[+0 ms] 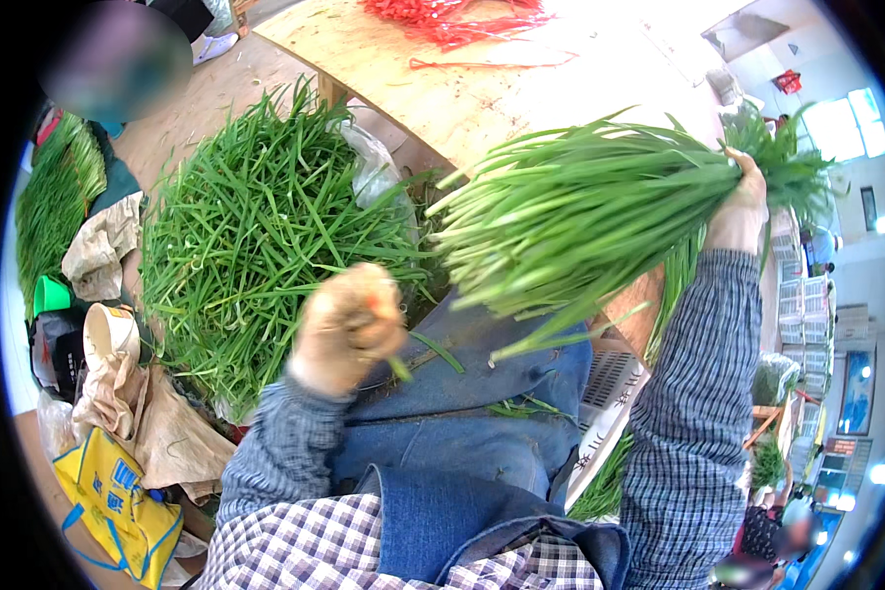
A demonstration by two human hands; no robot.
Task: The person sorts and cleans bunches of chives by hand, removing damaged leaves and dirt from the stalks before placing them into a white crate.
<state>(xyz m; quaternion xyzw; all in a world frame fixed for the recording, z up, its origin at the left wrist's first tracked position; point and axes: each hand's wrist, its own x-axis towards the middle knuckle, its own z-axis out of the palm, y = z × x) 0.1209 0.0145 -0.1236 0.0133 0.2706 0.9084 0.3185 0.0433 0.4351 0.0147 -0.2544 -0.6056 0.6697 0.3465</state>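
My right hand (742, 202) is closed around a thick bunch of garlic chives (590, 211), held up over the corner of the wooden table. The pale cut ends point left, and the leafy tips trail past the hand on the right. Above my lap my left hand (349, 329) is curled into a fist, slightly blurred. A spot of orange shows at its fingers and a short green stub pokes out below; what it grips is too unclear to name. A large loose heap of chives (275, 246) lies just beyond the left hand. Stray leaves rest on my blue apron (452, 423).
Red ties (452, 20) lie on the wooden table (383, 74). Beside my right forearm is a white plastic crate (610, 393) with chives. At left are a yellow bag (118, 506), a white bucket (111, 332), sacking and more chives (54, 216). Another person stands far left.
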